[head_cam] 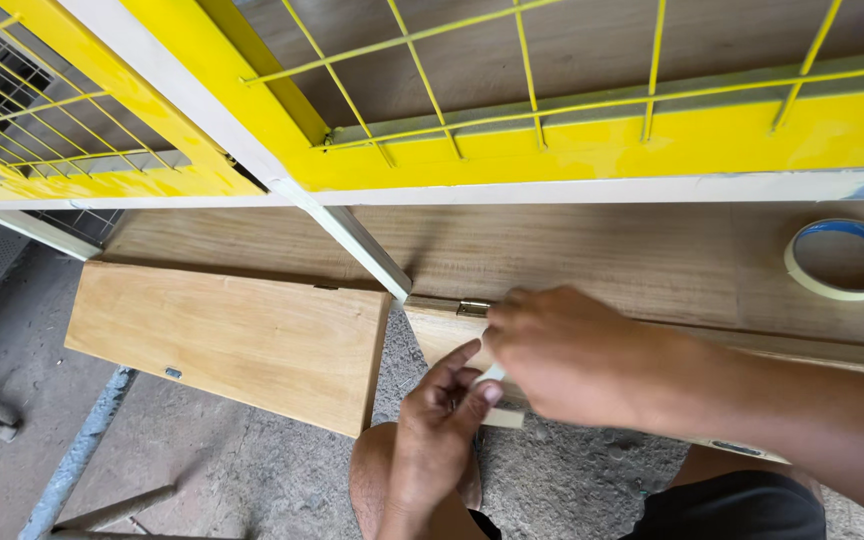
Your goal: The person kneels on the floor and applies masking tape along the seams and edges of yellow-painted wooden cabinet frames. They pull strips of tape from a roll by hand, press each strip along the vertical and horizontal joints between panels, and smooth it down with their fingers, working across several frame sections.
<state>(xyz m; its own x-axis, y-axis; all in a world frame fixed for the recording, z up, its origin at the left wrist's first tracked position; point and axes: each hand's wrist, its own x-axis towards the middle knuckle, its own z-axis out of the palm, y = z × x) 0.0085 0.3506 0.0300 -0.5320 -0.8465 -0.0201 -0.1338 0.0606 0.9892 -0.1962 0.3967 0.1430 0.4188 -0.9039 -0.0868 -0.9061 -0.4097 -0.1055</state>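
My right hand (572, 355) rests on a light wooden panel (437, 330) that hangs on a small brass hinge (472, 309); its fingertips lie by the hinge. My left hand (437, 440) is just below, pinching a strip of pale masking tape (500, 418) against the panel's lower edge. A second, open wooden flap (237, 335) hangs to the left, past a white post (362, 245). Part of the tape strip is hidden under my right hand.
A roll of masking tape (845, 258) lies on the plywood board (602, 250) at the right. Yellow frames with yellow wire mesh (472, 90) stand behind. A metal pipe (77, 455) lies on the concrete floor (262, 480) at the lower left.
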